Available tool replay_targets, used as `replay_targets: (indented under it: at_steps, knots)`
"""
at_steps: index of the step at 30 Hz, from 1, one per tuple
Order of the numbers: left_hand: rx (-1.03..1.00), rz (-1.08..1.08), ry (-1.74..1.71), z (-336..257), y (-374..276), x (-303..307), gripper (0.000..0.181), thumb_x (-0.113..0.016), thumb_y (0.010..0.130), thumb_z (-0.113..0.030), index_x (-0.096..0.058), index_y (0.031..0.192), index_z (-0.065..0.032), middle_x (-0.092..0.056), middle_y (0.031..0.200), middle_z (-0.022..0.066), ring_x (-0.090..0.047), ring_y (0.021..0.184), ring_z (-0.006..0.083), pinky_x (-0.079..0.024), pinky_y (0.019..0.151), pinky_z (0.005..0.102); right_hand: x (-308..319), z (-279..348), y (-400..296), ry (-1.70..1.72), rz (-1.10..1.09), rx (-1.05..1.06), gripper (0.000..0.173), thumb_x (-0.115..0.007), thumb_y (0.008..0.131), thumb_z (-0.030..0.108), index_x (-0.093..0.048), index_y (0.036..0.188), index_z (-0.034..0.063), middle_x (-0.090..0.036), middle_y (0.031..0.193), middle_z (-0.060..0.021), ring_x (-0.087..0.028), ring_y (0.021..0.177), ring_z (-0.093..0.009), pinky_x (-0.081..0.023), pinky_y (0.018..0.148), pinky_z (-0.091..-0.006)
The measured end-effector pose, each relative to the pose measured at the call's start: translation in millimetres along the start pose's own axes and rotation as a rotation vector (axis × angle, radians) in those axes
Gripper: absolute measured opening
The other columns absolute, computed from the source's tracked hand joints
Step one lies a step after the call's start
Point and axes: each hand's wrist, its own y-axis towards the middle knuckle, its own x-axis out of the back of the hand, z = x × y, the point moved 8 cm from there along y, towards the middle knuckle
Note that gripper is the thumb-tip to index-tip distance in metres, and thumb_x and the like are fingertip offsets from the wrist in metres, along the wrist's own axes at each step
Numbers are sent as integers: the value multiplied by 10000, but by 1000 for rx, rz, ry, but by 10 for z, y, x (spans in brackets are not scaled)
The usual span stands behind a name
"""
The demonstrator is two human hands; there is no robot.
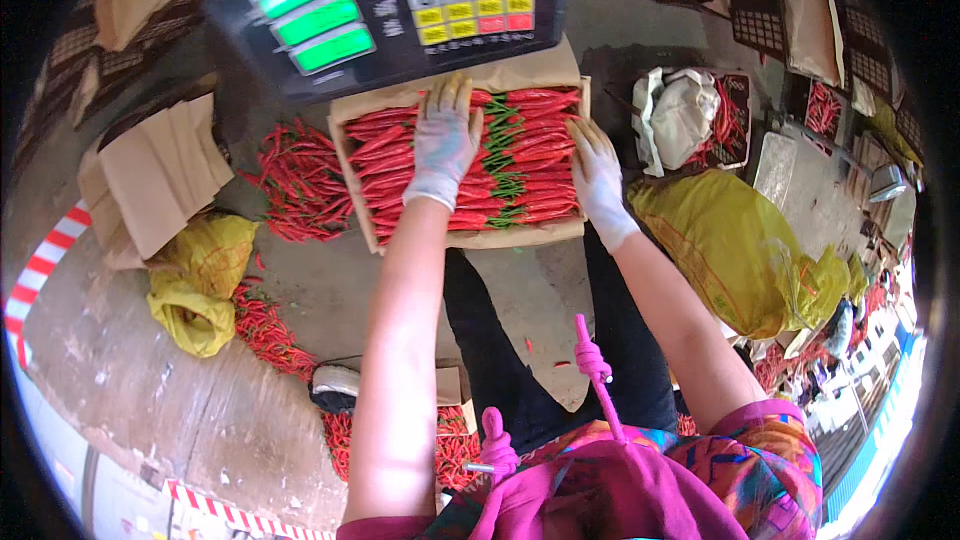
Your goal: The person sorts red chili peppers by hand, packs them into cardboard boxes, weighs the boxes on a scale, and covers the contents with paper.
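Note:
A paper-lined box [480, 238] of red chilli peppers [382, 154] lies before me. The chillies are laid in neat rows, their green stems [501, 157] meeting in a band down the middle. My left hand [446, 136], in a pale stained glove, rests flat on the chillies left of the stems, fingers pointing to the far edge. My right hand [598, 176], gloved too, lies along the box's right side with its fingertips at the ends of the chillies. Neither hand lifts anything. A scale's display and keypad panel [390, 22] stands just beyond the box.
Loose chillies [304, 180] are heaped left of the box. Folded brown paper [165, 172] and a yellow sack [202, 255] lie farther left. At right are a crate of chillies with a white bag [682, 116] and a large yellow sack [720, 247]. Crates [757, 7] stand beyond.

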Motion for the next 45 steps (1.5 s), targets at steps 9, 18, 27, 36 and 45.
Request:
replay_targets:
  at_steps: [9,18,27,36,45]
  knots:
    - [23,-52,120,16,-121,-612,432,-567,813,-331,-500,1207,-164,-461,1166,104,-425,1112,273,-304,992,462,-796,-233,544,-163,-41,69,370,-560,820,264,-535,1136,72,-522,1109,-112,-460,1071,-292,-286,1007,-426]
    - [29,18,204,-37,-124,-831,481,-549,811,-316,-454,1252,-149,-448,1226,100,-404,1151,285,-270,1015,474,-1041,-404,408,-107,-151,-20,486,-577,793,191,-442,1246,81,-442,1183,-116,-395,1144,-295,-261,1025,-462]
    - [8,-75,238,148,-175,-791,400,-567,794,-298,-534,1169,-161,-478,1156,78,-447,1094,266,-327,963,478,-977,-2273,-832,527,-204,-1085,717,-554,826,464,-355,1313,-25,-386,1335,-202,-372,1228,-297,-283,1026,-332]
    - [-13,-89,248,137,-210,-867,390,-582,789,-298,-544,1158,-176,-483,1151,59,-437,1115,242,-324,967,469,-1755,-2331,-2285,1516,197,-1662,691,-627,744,534,-471,1184,25,-553,1143,-156,-532,1034,-284,-405,908,-410]
    - [-31,-158,187,69,-143,-843,352,-565,804,-291,-559,1137,-180,-484,1159,47,-437,1114,238,-325,977,456,-1931,-1918,-2013,1746,-241,-1802,529,-558,844,388,-471,1219,25,-559,1175,-123,-503,1098,-271,-351,989,-412]
